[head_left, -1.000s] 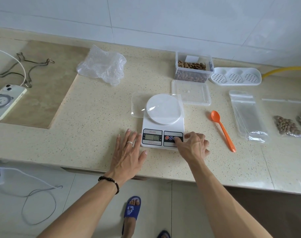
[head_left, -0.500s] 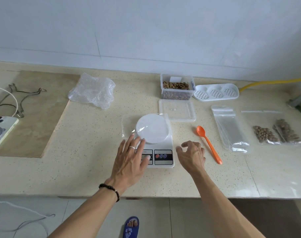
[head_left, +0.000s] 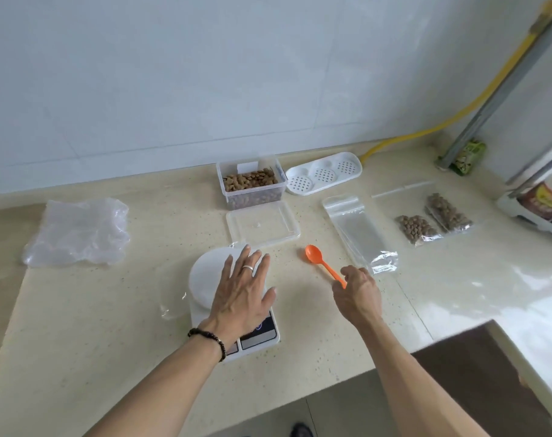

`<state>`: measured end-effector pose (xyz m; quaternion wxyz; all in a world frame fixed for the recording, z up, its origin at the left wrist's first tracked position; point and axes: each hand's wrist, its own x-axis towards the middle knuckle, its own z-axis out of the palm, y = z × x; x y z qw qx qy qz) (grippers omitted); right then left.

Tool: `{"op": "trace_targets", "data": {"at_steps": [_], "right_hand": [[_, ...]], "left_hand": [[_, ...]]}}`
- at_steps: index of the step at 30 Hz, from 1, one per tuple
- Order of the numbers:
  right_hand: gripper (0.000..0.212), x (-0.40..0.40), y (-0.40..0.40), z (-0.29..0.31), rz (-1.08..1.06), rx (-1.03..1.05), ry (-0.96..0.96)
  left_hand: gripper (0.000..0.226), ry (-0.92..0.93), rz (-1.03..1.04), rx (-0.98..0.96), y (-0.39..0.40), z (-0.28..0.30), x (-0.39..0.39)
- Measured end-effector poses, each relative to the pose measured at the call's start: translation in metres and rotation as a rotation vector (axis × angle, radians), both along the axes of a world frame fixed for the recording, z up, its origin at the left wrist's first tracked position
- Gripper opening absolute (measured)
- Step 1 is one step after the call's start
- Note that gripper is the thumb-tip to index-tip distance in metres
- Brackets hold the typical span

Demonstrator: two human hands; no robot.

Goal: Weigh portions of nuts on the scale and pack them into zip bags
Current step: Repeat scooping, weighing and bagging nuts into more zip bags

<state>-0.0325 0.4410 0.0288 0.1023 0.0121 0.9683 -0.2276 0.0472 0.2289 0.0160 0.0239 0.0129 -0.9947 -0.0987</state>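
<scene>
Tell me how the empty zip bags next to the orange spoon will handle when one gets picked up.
The empty zip bags look like thin clear film, so one will probably hang floppy and feel very light. The glossy, crinkled bottom edge suggests they are slippery and may slide off the stack together. The right hand is at the orange spoon, not the bags.

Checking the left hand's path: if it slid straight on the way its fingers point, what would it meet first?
The left hand lies flat over the scale, fingers pointing up and slightly right. Going on, it would probably meet the clear lid first, then the nut tub.
</scene>
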Motion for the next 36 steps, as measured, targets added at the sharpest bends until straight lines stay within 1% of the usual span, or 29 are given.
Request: {"op": "trace_targets", "data": {"at_steps": [2,5,8,11,13,15,19,21,22,27,29,31,32,36], "right_hand": [[0.023,-0.011,0.008,-0.007,0.007,0.066,0.004],[0.022,-0.023,0.013,-0.019,0.040,0.142,0.020],[0.019,-0.029,0.013,-0.031,0.069,0.130,0.008],[0.011,-0.034,0.013,-0.036,0.077,0.002,-0.066],[0.006,-0.039,0.009,-0.034,0.063,-0.137,-0.115],[0.002,-0.045,0.000,-0.029,0.067,-0.274,-0.137],[0.004,-0.055,-0.029,-0.019,0.132,-0.502,-0.255],[0.006,-0.059,-0.042,-0.017,0.145,-0.551,-0.306],[0.008,-0.061,-0.048,-0.017,0.150,-0.566,-0.315],[0.019,-0.073,-0.063,-0.021,0.184,-0.536,-0.309],[0.019,-0.079,-0.068,-0.023,0.179,-0.550,-0.321],[0.017,-0.082,-0.074,-0.023,0.169,-0.585,-0.353],[0.019,-0.082,-0.077,-0.022,0.166,-0.606,-0.370],[0.039,-0.083,-0.094,-0.011,0.153,-0.731,-0.482]], "left_hand": [[0.072,-0.015,-0.021,-0.006,0.006,-0.004,-0.011],[0.071,-0.046,-0.029,0.001,0.015,-0.011,-0.023],[0.079,-0.084,-0.018,-0.001,0.020,-0.015,-0.032],[0.081,-0.082,0.021,0.015,0.019,-0.014,-0.036],[0.083,-0.047,0.090,0.049,0.013,-0.011,-0.036],[0.090,-0.031,0.179,0.087,0.002,-0.005,-0.035],[0.122,-0.192,0.297,0.093,-0.024,0.005,-0.041],[0.135,-0.296,0.303,0.078,-0.031,0.007,-0.049],[0.138,-0.337,0.299,0.074,-0.033,0.006,-0.053],[0.139,-0.452,0.242,0.047,-0.030,0.007,-0.068],[0.140,-0.468,0.233,0.029,-0.029,0.006,-0.067],[0.136,-0.432,0.255,0.031,-0.028,0.006,-0.066],[0.133,-0.398,0.269,0.043,-0.028,0.009,-0.066],[0.124,-0.246,0.307,0.169,-0.025,0.024,-0.068]]}}
